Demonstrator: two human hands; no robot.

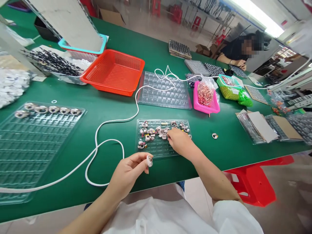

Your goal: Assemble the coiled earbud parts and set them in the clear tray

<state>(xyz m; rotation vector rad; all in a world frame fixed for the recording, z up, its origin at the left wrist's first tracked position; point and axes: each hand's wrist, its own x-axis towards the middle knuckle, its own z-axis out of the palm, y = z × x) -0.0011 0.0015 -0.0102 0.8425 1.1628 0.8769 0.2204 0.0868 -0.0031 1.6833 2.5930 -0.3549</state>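
Note:
My left hand [129,172] pinches a small white, ring-like part [149,161] with a dark, shiny inside, just in front of the clear tray. That clear compartment tray [158,151] lies on the green table and bears several small white parts [148,131] with bits of red, yellow and dark. My right hand [179,139] reaches over the tray's right side, fingers pressed together among these parts. Whatever its fingertips hold, if anything, is hidden. One similar part [214,136] lies alone on the table to the right.
A larger tray [31,152] at left bears several silvery rings [53,109] along its far rows. A white cable [107,121] loops across the table. Beyond are a red basket [114,74], an empty-looking tray [165,92] and a pink basket [207,107]. A co-worker [234,53] sits far right.

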